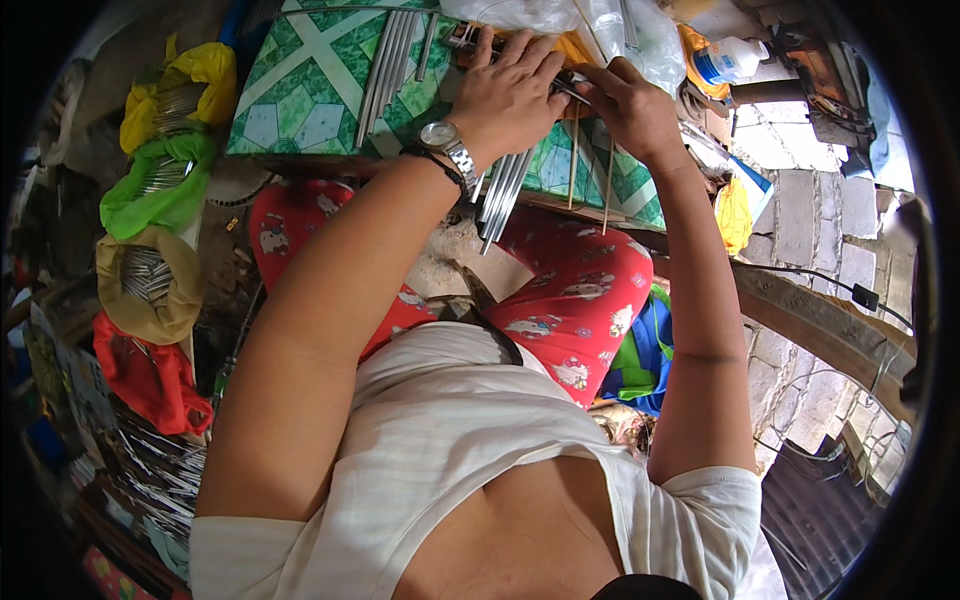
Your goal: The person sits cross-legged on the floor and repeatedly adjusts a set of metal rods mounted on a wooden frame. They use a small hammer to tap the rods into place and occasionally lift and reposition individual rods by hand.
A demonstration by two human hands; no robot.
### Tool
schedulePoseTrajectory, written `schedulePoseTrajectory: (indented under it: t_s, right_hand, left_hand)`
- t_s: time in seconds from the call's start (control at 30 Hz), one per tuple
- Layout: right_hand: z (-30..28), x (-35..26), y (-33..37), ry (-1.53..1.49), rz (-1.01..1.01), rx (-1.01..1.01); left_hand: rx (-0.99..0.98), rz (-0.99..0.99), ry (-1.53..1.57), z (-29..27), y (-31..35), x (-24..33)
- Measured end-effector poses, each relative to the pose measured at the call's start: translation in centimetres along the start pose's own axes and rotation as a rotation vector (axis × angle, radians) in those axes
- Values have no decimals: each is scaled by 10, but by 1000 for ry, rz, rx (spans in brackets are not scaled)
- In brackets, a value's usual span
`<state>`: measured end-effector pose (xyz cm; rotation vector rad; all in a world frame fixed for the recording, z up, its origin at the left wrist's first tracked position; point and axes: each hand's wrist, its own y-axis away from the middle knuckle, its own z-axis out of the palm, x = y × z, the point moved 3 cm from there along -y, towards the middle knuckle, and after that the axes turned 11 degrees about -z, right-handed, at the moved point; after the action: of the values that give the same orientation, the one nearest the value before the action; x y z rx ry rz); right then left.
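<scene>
A green patterned tile board [310, 100] lies across my lap, over red printed trousers [580, 300]. My left hand [510, 90], with a silver wristwatch, rests palm down at the board's far edge, its fingers curled over the end of a thin metal rod [570, 90]. My right hand [632, 108] pinches the same rod from the right. Under my left wrist a bundle of silver metal tubes [503, 190] hangs over the near edge. More tubes [390, 55] lie on the board to the left. Two thin wooden sticks [607, 190] stand beside my right wrist.
Yellow [200, 70], green [160, 195], tan [150, 285] and red [150, 375] plastic bags with metal pieces are stacked at the left. A clear plastic bag [560, 15] and a white bottle [730, 60] lie beyond the board. A grey block wall [820, 230] and a black cable [860, 295] are at the right.
</scene>
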<state>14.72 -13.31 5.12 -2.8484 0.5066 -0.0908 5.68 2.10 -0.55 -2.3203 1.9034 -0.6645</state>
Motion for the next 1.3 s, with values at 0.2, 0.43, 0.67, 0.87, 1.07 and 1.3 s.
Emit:
schedulePoseTrajectory:
  t_s: [0.2,0.43,0.67,0.87,1.07,1.3]
  right_hand:
    - [9,0,-3,17,1,-8]
    - [2,14,0,-134,0,23]
    - [-12,18,6,-589,176,-25]
    - [-23,16,2,-676,274,-43]
    - [-21,2,-8,-285,305,-55]
    - [-15,-14,-13,-150,343,-153]
  left_hand:
    - [33,17,74,1,0,-1]
    - [59,20,97,4,0,-1]
    - [79,13,77,4,1,-1]
    - [41,-4,58,2,1,0]
    - [63,-3,86,3,1,0]
    - [89,10,79,6,0,0]
